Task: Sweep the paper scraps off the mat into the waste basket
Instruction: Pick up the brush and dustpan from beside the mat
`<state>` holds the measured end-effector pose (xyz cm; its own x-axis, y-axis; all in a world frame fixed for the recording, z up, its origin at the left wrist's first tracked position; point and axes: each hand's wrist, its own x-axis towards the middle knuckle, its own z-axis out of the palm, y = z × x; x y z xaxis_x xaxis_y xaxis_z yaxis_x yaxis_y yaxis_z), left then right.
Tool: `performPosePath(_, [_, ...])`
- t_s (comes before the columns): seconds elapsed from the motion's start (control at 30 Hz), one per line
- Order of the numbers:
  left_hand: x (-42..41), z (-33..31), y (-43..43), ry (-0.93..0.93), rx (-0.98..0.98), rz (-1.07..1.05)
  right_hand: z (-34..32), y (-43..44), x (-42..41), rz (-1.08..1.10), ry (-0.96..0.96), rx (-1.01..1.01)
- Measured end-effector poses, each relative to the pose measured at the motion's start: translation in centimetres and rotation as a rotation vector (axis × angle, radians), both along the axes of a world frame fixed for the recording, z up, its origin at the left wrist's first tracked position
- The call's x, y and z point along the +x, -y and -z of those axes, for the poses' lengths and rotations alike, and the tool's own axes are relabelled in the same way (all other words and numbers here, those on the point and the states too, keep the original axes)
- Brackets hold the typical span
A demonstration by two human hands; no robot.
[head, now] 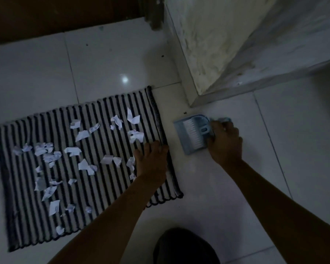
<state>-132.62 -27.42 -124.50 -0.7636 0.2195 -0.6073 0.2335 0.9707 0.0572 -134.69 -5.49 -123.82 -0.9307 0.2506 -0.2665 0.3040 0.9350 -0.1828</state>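
Dim light here, and the striped mat [95, 161] lies flat on the white tiled floor [227, 197], its black and pale bands running across its short side. Paper scraps [82, 134] are scattered over most of it, thickest toward the left half and the middle, with a few more up near the mat's far right corner. They are small, white, torn and crumpled pieces, some with faint printing on them.

The left hand [152, 161] presses down on the mat close to its right edge, palm down, fingers spread and flat on the weave, gripping nothing. The nearest scraps lie just beside its thumb side, a couple touching or almost touching the hand; the rest spread away to the left of it.

Off the mat, just beside its right edge, sits a pale blue dustpan [191, 134] on the tiles, with a small brush [195, 133] nested inside it, white bristles showing. The right hand [225, 143] is closed around the handle end of this set, fingers curled over it; whether it holds the brush, the pan or both, the view does not tell. No scraps lie by this hand.

A stained wall corner [236, 54] rises beyond the dustpan, and a dark rounded shape [185, 246] sits at the bottom edge of the view.
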Motion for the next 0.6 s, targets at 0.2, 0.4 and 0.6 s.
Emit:
performPosePath(0.2, [0.1, 0.0, 0.0, -0.009, 0.024, -0.001, 0.9, 0.0, 0.3, -0.229, 0.066, 0.177])
performPosePath(0.4, [0.4, -0.1, -0.3, -0.003, -0.013, -0.008, 0.5, 1.6, 2.0, -0.287, 0.179, 0.273])
performPosePath(0.6, [1.8, -1.5, -1.5, -0.063, 0.104, -0.186, -0.2, 1.3, 2.1, -0.15, 0.279, 0.005])
